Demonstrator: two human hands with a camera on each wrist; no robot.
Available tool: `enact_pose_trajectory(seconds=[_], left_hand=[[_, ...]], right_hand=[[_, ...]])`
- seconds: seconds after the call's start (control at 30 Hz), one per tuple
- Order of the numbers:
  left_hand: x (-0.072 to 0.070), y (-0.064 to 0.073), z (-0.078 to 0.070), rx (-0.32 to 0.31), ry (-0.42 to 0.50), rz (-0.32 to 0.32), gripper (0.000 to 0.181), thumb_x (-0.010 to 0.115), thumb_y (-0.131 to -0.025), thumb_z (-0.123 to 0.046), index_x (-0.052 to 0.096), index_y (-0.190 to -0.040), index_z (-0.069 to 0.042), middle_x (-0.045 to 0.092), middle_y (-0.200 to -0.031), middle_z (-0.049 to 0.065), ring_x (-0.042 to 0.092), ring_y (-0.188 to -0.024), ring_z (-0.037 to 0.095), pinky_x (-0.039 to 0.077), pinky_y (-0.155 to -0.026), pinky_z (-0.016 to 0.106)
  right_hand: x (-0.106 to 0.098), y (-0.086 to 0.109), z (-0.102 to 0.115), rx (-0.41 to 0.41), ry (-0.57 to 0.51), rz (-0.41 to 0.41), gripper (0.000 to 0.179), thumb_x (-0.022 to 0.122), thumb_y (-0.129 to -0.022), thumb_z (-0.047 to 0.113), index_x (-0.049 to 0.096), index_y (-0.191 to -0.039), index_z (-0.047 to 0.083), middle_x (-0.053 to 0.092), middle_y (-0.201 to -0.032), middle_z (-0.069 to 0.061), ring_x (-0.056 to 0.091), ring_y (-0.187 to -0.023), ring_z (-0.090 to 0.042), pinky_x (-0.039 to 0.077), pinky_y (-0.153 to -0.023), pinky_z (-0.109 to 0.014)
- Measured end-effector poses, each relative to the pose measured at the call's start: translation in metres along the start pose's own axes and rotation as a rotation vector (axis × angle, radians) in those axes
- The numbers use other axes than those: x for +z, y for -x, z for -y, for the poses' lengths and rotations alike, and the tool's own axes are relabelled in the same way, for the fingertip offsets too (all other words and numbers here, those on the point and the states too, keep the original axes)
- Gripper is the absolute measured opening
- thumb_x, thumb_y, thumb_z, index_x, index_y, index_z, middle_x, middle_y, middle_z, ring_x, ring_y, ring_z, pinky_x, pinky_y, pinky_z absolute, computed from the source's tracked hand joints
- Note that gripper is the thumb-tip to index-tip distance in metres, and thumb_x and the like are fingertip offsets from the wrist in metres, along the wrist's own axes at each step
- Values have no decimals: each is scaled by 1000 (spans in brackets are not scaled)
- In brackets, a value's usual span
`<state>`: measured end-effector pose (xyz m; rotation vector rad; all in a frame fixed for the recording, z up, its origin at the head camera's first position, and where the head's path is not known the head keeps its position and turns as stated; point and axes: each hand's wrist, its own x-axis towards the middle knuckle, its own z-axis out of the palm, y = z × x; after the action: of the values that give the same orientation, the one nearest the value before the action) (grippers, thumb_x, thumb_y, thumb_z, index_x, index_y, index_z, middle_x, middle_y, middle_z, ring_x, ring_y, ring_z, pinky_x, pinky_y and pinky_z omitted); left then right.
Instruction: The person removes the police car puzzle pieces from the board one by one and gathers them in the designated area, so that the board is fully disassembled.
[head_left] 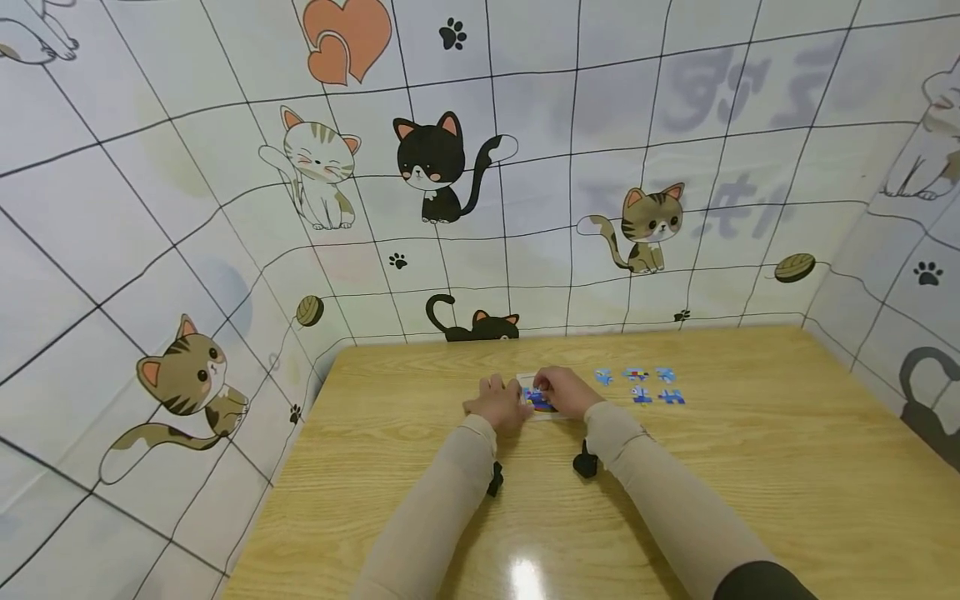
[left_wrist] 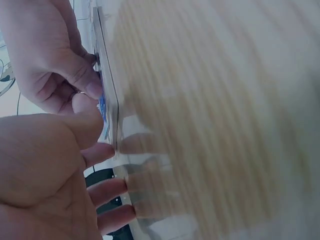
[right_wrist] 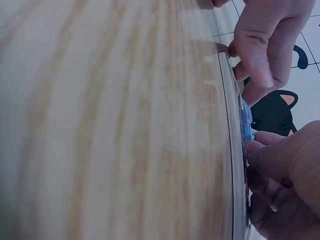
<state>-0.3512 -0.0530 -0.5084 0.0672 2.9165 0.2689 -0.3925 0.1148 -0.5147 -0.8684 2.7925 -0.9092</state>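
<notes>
A thin puzzle board (head_left: 555, 415) with a pale rim and a blue picture lies on the wooden table, between both hands. My left hand (head_left: 501, 406) rests at its left side with fingers spread; in the left wrist view its fingertips (left_wrist: 111, 192) touch down by the board's edge. From the right, my right hand (head_left: 570, 393) reaches over the board, thumb and fingers curled and pinching a small puzzle piece at the picture. The right wrist view shows the right fingertips (right_wrist: 257, 150) low against the blue picture (right_wrist: 246, 117); they hide most of the piece.
To the right of the board lie several loose blue puzzle pieces (head_left: 640, 394) in two rows. The wooden table (head_left: 420, 375) ends at the back against a wall cloth (head_left: 540, 283) printed with cats and grid lines. Black wrist gear (head_left: 585, 462) hangs below the right wrist.
</notes>
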Motion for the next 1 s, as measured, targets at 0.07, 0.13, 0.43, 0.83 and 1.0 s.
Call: enact_pose_trajectory(seconds=[0.07, 0.13, 0.43, 0.83, 1.0], left_hand=[[-2, 4, -3, -14, -12, -4, 46, 55, -100, -56, 52, -137, -29, 41, -132, 8, 35, -123, 31, 43, -75, 63], [-3, 5, -4, -26, -18, -18, 45, 57, -99, -56, 52, -135, -29, 41, -132, 8, 36, -123, 31, 44, -76, 62], [-11, 10, -10, -33, 40, -19, 35, 66, -96, -51, 54, -116, -24, 44, -130, 9, 35, -125, 32, 42, -84, 69], [-10, 10, -14, -45, 75, -24, 53, 70, -95, -46, 53, -138, -22, 41, -141, 14, 30, -138, 38, 32, -93, 83], [-6, 4, -13, -54, 52, -30, 52, 70, -94, -48, 53, -136, -22, 41, -141, 13, 30, -138, 38, 34, -92, 82]], right_hand=[[0, 0, 0, 10, -2, 4, 14, 62, -96, -6, 67, -106, 2, 62, -92, -4, 58, -84, -18, 51, -80, -40], [0, 0, 0, 14, -1, 3, 14, 62, -97, -5, 68, -107, 2, 62, -93, -4, 59, -85, -18, 51, -81, -40], [-3, 0, 0, -3, 13, 7, 13, 61, -97, -5, 69, -106, 2, 63, -94, -5, 59, -86, -19, 51, -81, -41], [-5, 3, 4, -32, 30, 33, 16, 62, -97, -5, 69, -111, -1, 64, -97, -8, 61, -90, -22, 52, -85, -43], [-7, 5, 7, -45, 21, 46, 19, 66, -95, -5, 67, -113, -4, 64, -99, -11, 62, -93, -25, 52, -86, -44]])
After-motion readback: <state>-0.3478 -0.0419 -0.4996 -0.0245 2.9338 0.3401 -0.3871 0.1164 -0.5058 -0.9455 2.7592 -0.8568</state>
